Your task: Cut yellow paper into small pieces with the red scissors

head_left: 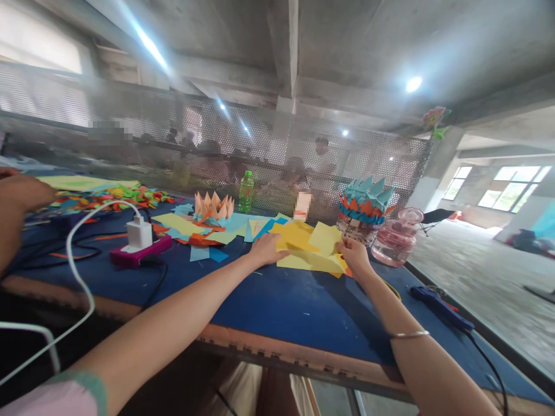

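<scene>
The yellow paper sheets [295, 238] lay on the blue table [277, 306]. The left hand [264, 249] was kept flat and open on them, and their edge was grasped by the right hand [354, 257]. One orange paper crown [214, 207], one blue paper crown [366, 202] and one green bottle [246, 192] were standing beyond.

Under my right hand [354, 257] the paper sheets [303, 248] show two yellows, golden and pale, against the deep blue tabletop [277, 312]. Beyond that hand, the paper crown [366, 211] stacks orange and teal points, and the glass jar [396, 240] to its right is pink.
</scene>
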Demonstrator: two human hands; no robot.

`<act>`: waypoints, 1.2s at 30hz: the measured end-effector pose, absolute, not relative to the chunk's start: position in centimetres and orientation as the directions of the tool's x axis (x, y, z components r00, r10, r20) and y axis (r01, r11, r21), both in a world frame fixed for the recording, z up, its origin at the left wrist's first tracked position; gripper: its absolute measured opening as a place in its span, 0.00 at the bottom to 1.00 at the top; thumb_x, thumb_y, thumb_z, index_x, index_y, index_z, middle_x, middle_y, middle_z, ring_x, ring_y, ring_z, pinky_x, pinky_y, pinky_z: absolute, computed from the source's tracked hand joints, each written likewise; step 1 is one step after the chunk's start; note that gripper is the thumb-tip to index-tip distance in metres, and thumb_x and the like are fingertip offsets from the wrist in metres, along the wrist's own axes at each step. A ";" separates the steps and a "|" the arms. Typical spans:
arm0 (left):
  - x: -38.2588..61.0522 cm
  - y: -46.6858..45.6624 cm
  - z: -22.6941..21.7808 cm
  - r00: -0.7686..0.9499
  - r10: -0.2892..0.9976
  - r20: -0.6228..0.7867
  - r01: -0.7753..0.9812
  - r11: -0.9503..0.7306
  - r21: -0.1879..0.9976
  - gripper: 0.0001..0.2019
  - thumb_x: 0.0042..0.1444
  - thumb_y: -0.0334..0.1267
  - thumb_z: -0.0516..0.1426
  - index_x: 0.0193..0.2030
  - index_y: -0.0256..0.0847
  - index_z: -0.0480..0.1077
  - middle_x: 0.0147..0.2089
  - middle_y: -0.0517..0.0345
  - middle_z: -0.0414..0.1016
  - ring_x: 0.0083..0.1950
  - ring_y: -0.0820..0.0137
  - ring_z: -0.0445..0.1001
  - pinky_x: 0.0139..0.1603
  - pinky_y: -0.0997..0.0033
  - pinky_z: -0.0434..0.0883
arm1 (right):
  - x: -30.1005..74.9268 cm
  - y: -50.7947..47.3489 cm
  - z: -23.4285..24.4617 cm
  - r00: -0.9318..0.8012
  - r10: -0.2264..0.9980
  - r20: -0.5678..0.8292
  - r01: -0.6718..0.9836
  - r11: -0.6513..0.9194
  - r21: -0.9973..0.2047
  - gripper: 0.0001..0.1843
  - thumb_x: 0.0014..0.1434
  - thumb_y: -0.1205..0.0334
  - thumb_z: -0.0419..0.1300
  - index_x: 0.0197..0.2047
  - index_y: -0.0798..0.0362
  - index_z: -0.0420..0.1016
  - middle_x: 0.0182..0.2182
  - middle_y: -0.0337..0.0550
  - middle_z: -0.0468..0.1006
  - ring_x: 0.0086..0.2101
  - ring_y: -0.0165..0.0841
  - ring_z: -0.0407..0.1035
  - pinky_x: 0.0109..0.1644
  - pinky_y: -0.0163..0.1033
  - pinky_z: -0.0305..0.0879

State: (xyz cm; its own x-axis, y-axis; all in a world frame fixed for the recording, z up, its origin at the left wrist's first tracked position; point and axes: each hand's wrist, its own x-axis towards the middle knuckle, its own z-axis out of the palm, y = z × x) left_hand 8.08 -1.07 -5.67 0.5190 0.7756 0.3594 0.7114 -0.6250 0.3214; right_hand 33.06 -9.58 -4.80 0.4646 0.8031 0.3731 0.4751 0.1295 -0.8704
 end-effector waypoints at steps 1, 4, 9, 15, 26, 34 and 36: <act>8.3 -1.3 -5.7 0.550 0.768 0.328 0.711 -0.637 0.298 0.34 0.51 0.54 0.58 0.61 0.35 0.64 0.61 0.41 0.67 0.63 0.51 0.62 0.61 0.57 0.60 | 33.3 -9.6 -4.8 0.488 0.794 0.362 0.463 0.116 -0.879 0.18 0.41 0.55 0.54 0.33 0.55 0.75 0.26 0.42 0.77 0.25 0.31 0.65 0.27 0.34 0.58; 8.9 -2.0 -5.4 0.603 0.748 0.279 0.702 -0.663 0.260 0.36 0.48 0.55 0.59 0.61 0.34 0.63 0.58 0.41 0.70 0.59 0.51 0.66 0.58 0.57 0.62 | 33.6 -9.6 -4.8 0.538 0.775 0.332 0.431 0.085 -0.898 0.17 0.40 0.57 0.54 0.32 0.56 0.75 0.25 0.41 0.77 0.25 0.31 0.66 0.27 0.34 0.58; 9.0 -2.4 -4.5 0.555 0.802 0.221 0.748 -0.597 0.288 0.26 0.43 0.54 0.62 0.45 0.39 0.74 0.47 0.47 0.76 0.51 0.53 0.71 0.47 0.63 0.66 | 33.2 -9.7 -4.6 0.546 0.777 0.313 0.390 0.095 -0.916 0.17 0.41 0.58 0.55 0.33 0.55 0.76 0.26 0.41 0.78 0.25 0.31 0.67 0.26 0.33 0.58; 8.8 -2.1 -3.8 0.502 0.830 0.243 0.715 -0.556 0.425 0.09 0.41 0.40 0.63 0.30 0.39 0.74 0.32 0.55 0.76 0.36 0.62 0.74 0.34 0.71 0.64 | 33.3 -9.7 -4.6 0.550 0.774 0.313 0.384 0.099 -0.918 0.17 0.41 0.57 0.55 0.33 0.56 0.76 0.25 0.41 0.77 0.25 0.31 0.67 0.26 0.32 0.58; 5.4 0.6 -1.8 -0.030 0.867 0.498 0.695 -0.340 0.634 0.10 0.51 0.29 0.54 0.40 0.38 0.71 0.44 0.48 0.77 0.46 0.61 0.75 0.43 0.70 0.66 | 33.8 -9.7 -5.0 0.479 0.833 0.276 0.434 0.048 -0.900 0.11 0.41 0.61 0.55 0.28 0.54 0.75 0.22 0.38 0.75 0.22 0.28 0.65 0.23 0.30 0.56; 5.4 1.4 -2.4 -0.088 0.884 0.458 0.529 -0.349 0.774 0.12 0.50 0.29 0.53 0.42 0.38 0.70 0.43 0.51 0.78 0.44 0.64 0.76 0.40 0.74 0.68 | 34.7 -8.5 -6.5 0.418 0.866 0.276 0.551 0.000 -0.834 0.08 0.36 0.69 0.61 0.25 0.52 0.78 0.20 0.39 0.78 0.25 0.35 0.71 0.27 0.35 0.64; 5.5 1.3 -2.6 -0.073 0.890 0.450 0.508 -0.355 0.785 0.12 0.49 0.28 0.53 0.42 0.38 0.70 0.42 0.52 0.78 0.44 0.64 0.77 0.41 0.73 0.69 | 35.5 -8.4 -6.4 0.441 0.837 0.324 0.582 0.008 -0.813 0.12 0.36 0.69 0.62 0.29 0.52 0.79 0.23 0.41 0.79 0.26 0.35 0.72 0.29 0.36 0.65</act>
State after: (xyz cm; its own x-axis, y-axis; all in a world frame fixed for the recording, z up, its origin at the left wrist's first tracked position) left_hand 5.54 1.29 -2.60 -0.0727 0.8902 0.4497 0.5075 -0.3552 0.7850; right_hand 35.45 -8.44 -6.39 0.4407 0.8370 0.3244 0.5825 0.0083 -0.8128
